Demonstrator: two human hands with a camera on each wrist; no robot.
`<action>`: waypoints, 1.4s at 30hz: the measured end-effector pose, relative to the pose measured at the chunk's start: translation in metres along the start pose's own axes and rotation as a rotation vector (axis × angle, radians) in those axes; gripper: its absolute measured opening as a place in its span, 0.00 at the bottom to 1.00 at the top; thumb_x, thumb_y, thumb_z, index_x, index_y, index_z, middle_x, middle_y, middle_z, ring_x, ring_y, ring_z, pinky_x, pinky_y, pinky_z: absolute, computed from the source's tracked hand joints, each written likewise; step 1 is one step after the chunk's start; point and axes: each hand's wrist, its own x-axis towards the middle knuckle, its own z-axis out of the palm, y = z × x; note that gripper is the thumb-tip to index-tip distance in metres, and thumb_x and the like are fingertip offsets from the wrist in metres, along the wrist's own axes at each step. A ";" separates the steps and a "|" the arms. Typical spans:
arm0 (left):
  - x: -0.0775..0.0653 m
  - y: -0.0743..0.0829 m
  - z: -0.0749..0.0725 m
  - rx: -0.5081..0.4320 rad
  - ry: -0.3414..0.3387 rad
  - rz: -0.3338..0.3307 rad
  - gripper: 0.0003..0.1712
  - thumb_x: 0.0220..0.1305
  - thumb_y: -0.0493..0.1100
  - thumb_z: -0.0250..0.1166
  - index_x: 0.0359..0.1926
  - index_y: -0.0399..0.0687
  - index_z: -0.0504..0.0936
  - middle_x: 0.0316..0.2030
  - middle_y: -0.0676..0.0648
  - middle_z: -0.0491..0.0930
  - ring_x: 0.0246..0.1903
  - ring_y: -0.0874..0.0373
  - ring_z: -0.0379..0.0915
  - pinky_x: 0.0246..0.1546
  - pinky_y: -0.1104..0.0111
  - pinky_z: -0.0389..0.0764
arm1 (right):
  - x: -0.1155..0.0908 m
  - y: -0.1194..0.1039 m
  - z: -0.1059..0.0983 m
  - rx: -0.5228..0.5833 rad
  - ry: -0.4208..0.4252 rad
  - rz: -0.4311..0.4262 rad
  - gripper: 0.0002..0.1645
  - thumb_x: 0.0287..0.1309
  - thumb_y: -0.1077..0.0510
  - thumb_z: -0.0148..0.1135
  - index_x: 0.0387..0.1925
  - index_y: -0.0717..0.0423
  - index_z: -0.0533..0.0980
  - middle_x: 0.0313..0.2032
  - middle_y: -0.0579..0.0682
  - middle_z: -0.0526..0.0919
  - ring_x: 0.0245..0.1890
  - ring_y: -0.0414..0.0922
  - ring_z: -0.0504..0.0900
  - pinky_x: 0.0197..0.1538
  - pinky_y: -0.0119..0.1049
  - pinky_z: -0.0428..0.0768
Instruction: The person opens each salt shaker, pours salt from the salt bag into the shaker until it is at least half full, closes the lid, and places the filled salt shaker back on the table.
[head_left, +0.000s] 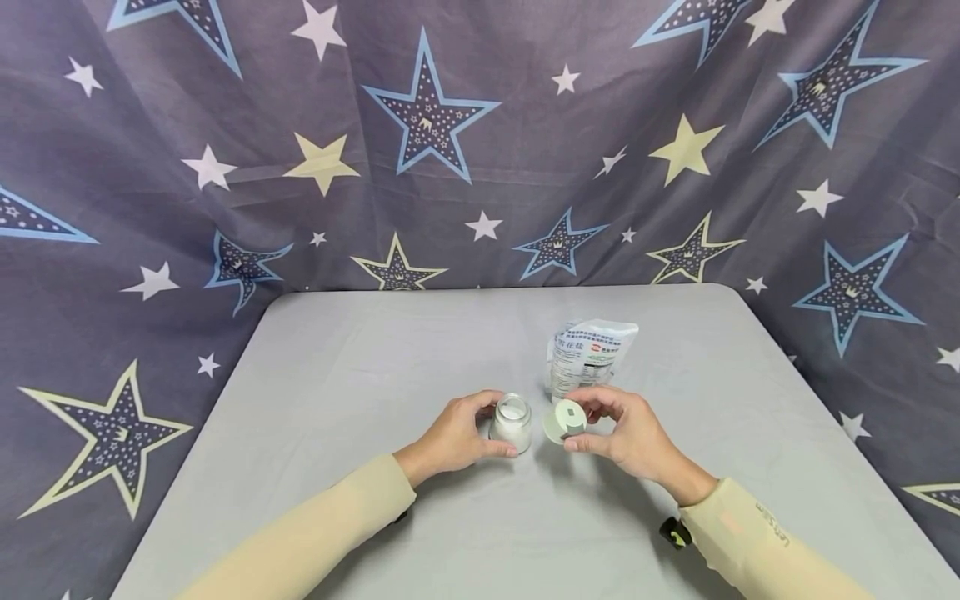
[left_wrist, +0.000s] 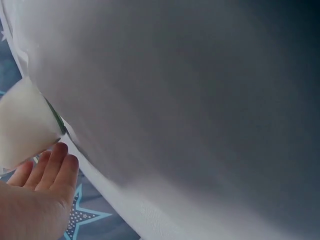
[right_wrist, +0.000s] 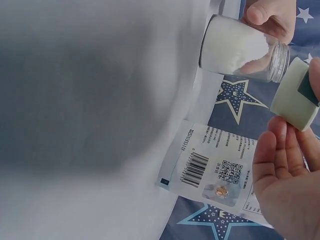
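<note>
My left hand (head_left: 461, 435) holds a small clear glass jar (head_left: 512, 433), thumb at the front and fingers behind. White granules fill much of the open-topped jar, as the right wrist view of the jar (right_wrist: 237, 47) also shows. Between thumb and fingers, my right hand (head_left: 626, 429) pinches a pale green lid (head_left: 557, 419) by its edge. The lid (right_wrist: 292, 97) is tilted and close beside the jar's threaded mouth. In the left wrist view, the fingers (left_wrist: 62, 172) lie along the jar (left_wrist: 27, 125).
A printed white and blue salt pouch (head_left: 592, 354) stands upright just behind my right hand. Everything rests on a grey-covered table (head_left: 405, 350). A dark curtain with stars (head_left: 480, 167) hangs behind the table and along its sides.
</note>
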 end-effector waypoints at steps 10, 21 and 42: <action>0.003 -0.003 0.001 -0.011 -0.004 0.024 0.41 0.45 0.48 0.86 0.61 0.45 0.81 0.56 0.48 0.84 0.55 0.53 0.80 0.59 0.60 0.79 | 0.004 -0.003 0.000 0.009 0.015 -0.015 0.31 0.40 0.60 0.86 0.50 0.54 0.84 0.40 0.48 0.87 0.37 0.48 0.82 0.43 0.33 0.81; 0.004 -0.002 0.000 -0.014 -0.028 0.002 0.40 0.47 0.48 0.85 0.62 0.45 0.81 0.55 0.48 0.85 0.53 0.54 0.82 0.57 0.61 0.80 | 0.011 -0.007 0.004 0.001 0.025 -0.038 0.30 0.42 0.63 0.85 0.50 0.55 0.84 0.43 0.48 0.87 0.38 0.47 0.82 0.43 0.42 0.83; 0.003 -0.001 0.000 -0.086 -0.034 0.058 0.38 0.50 0.43 0.84 0.63 0.40 0.81 0.55 0.45 0.85 0.53 0.55 0.82 0.56 0.61 0.81 | 0.026 -0.024 0.016 -0.038 0.046 -0.013 0.30 0.41 0.62 0.86 0.50 0.56 0.85 0.37 0.45 0.85 0.35 0.51 0.82 0.38 0.45 0.84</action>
